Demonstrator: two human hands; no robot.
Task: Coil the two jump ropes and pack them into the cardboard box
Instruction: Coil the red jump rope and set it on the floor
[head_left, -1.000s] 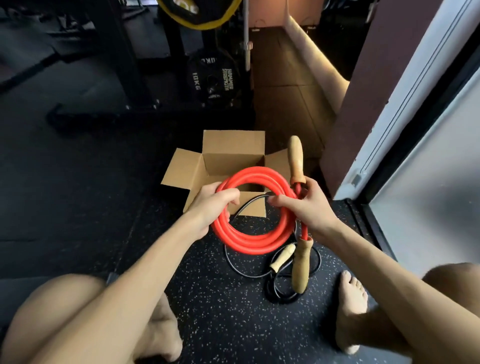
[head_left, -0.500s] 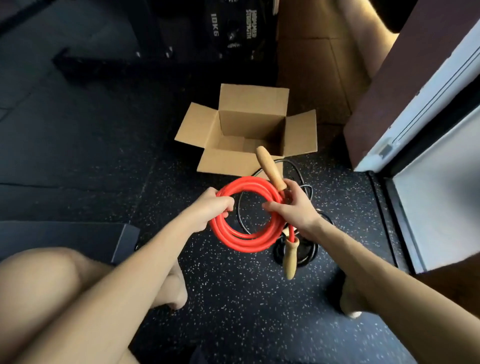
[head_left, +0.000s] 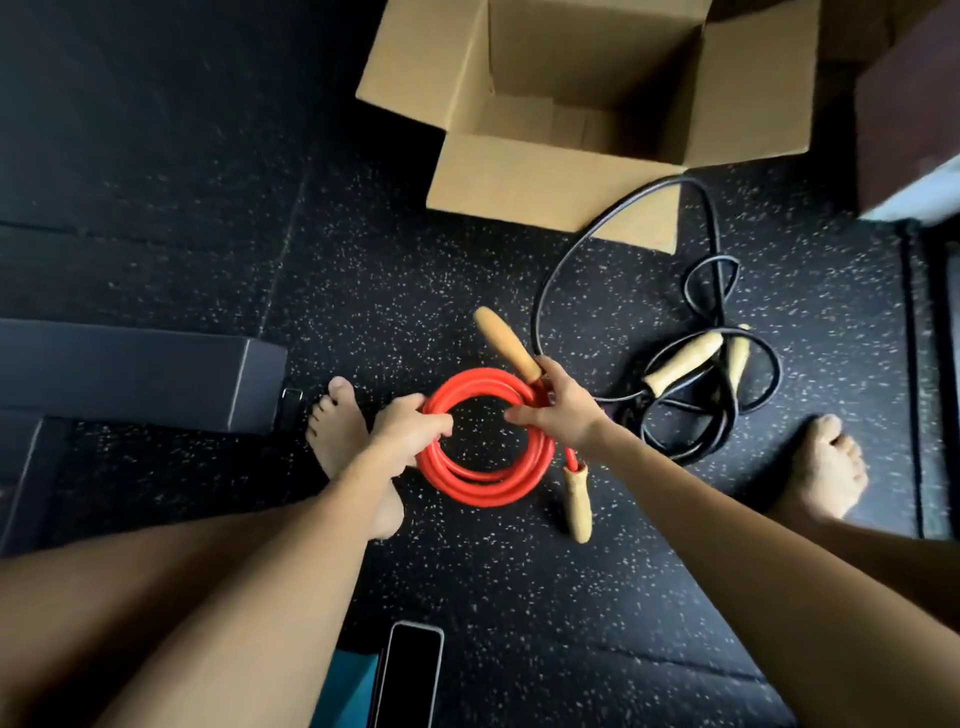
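Note:
The red jump rope (head_left: 485, 480) is wound into a round coil held above the floor. My left hand (head_left: 410, 428) grips the coil's left side. My right hand (head_left: 558, 410) grips its upper right side, where one wooden handle (head_left: 506, 343) sticks up and away. The other wooden handle (head_left: 578, 501) hangs below on a short red end. The black jump rope (head_left: 696, 395) lies uncoiled in loose loops on the floor to the right, with its pale wooden handles (head_left: 685, 361) side by side. The open cardboard box (head_left: 550, 182) stands on the floor beyond, its near flap folded down.
The floor is black speckled rubber matting. A dark padded block (head_left: 140, 379) lies at the left by my bare left foot (head_left: 337, 431). My right foot (head_left: 826, 467) is at the right. A phone (head_left: 408, 675) lies face up near the bottom edge.
The view has tilted downward, so the box now sits at the top edge and my feet and the phone show. Both hands keep hold of the red coil, which appears lower.

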